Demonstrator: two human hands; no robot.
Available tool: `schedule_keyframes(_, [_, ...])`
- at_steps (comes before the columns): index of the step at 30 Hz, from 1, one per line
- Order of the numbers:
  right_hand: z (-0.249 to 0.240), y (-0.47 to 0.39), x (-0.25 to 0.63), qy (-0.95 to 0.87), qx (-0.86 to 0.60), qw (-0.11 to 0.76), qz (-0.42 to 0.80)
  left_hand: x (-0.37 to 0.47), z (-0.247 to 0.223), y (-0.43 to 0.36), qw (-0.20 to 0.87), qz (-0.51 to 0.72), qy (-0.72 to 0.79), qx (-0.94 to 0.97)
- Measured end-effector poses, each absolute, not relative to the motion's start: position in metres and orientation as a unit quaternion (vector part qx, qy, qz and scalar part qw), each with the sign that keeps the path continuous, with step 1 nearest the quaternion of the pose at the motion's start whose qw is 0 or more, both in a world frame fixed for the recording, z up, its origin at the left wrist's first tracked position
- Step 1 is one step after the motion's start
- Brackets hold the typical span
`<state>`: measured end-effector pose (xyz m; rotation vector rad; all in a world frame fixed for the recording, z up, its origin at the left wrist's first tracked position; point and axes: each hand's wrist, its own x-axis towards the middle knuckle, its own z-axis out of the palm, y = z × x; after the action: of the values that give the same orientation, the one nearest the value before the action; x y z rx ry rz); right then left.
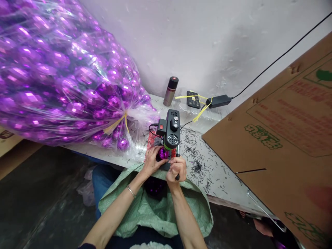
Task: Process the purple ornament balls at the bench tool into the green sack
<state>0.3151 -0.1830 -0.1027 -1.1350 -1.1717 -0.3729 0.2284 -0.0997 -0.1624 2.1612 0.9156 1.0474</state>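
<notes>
A small black bench drill press [172, 128] with a red switch stands near the table's front edge. Under its head, my left hand [153, 159] grips a shiny purple ball [163, 153], thumb and fingers at its sides. My right hand [176, 170] is wrapped round the black-gripped lever [177, 154] on the machine's right side. Whether a bit touches the ball is hidden by the head. Below my hands, an open green woven sack [192, 211] lies over my lap, with dark purple balls [155, 186] inside.
A tied clear bag of purple balls [64, 72] fills the left. Behind the machine are a flask [171, 91], a phone [193, 99] and a power adapter [219, 101] with yellow ties. Black shavings [198, 166] litter the table. A big cardboard box [282, 138] stands right.
</notes>
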Motion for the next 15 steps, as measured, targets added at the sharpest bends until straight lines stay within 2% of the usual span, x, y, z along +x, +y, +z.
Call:
schedule_keyframes(8, [-0.101,-0.180,0.312,-0.526,-0.494,0.669,-0.178,0.230,-0.162,-0.096,0.289,0.392,0.339,0.805])
schedule_keyframes(15, [-0.031,-0.190,0.311,-0.494,-0.556,0.662,-0.090,0.220,-0.165,-0.111,0.283,0.416,0.304,0.809])
